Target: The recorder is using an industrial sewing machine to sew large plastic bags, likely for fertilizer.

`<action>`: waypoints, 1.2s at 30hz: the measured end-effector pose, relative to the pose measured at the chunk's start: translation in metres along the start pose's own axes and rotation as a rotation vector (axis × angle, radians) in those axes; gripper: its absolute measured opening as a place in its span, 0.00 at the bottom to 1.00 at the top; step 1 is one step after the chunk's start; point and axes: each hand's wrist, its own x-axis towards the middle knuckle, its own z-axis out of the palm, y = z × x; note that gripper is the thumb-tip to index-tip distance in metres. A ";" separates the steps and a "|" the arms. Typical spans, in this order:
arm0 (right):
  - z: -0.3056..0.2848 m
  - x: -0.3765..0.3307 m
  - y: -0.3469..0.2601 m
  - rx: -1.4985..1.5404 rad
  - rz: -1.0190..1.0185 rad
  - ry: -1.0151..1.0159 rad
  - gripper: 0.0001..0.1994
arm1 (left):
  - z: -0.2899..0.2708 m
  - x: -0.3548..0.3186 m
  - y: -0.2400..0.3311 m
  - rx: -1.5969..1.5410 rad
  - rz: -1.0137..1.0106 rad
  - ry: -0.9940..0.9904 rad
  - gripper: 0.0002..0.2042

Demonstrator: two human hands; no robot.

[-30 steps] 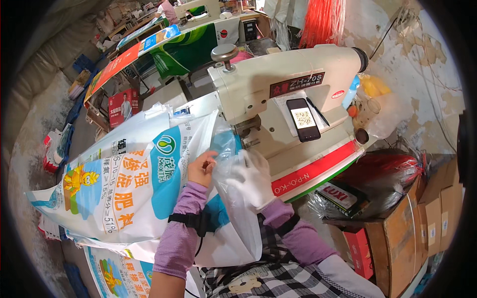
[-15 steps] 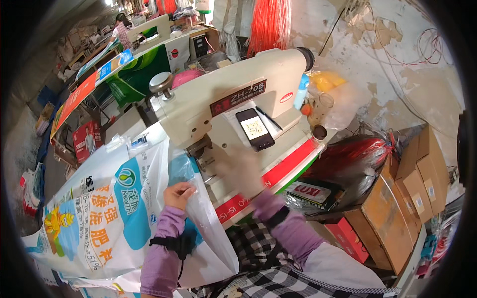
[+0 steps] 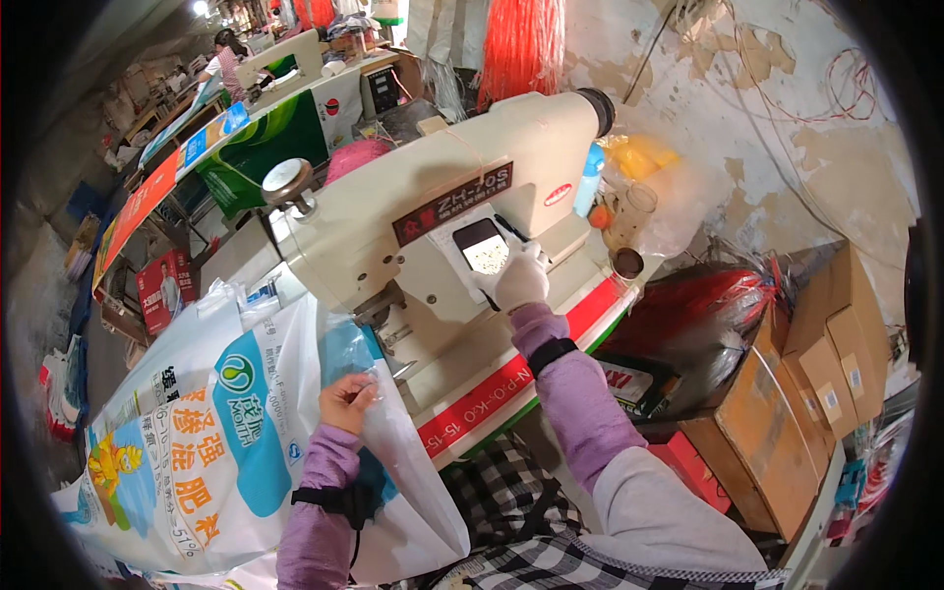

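My left hand (image 3: pixel 347 403) is closed in a pinch on the edge of a large white and blue woven plastic bag (image 3: pixel 261 462), which lies beside the sewing machine and over my lap side. My right hand (image 3: pixel 521 280), in a pale glove, lies over the lower end of a black smartphone (image 3: pixel 479 244) with a lit screen. Its thumb and fingers straddle the phone, which rests on the machine bed. Part of a dark pen (image 3: pixel 510 228) shows by the fingers. Above both stands the cream sewing machine (image 3: pixel 452 162); its needle area is next to the bag's edge.
A small dark-topped cup (image 3: pixel 629 263), a blue bottle (image 3: pixel 588 182) and a glass jar (image 3: pixel 639 202) stand at the machine's right end. Cardboard boxes (image 3: pixel 757 433) sit to my right. Red strands (image 3: pixel 521 49) hang behind. A person (image 3: pixel 228 64) is far left.
My right hand has moved from beside the needle area, rightward and up onto the smartphone. My left hand keeps its pinch on the bag. The view has shifted slightly.
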 end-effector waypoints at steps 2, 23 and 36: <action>0.000 -0.001 -0.003 -0.034 0.000 0.007 0.44 | -0.006 0.003 -0.003 0.012 -0.005 0.008 0.05; -0.005 -0.002 0.000 -0.039 -0.058 0.027 0.45 | 0.003 -0.002 0.001 0.016 0.048 0.018 0.06; 0.004 -0.039 0.025 0.132 -0.234 0.288 0.35 | -0.001 -0.001 0.001 0.047 0.078 0.008 0.07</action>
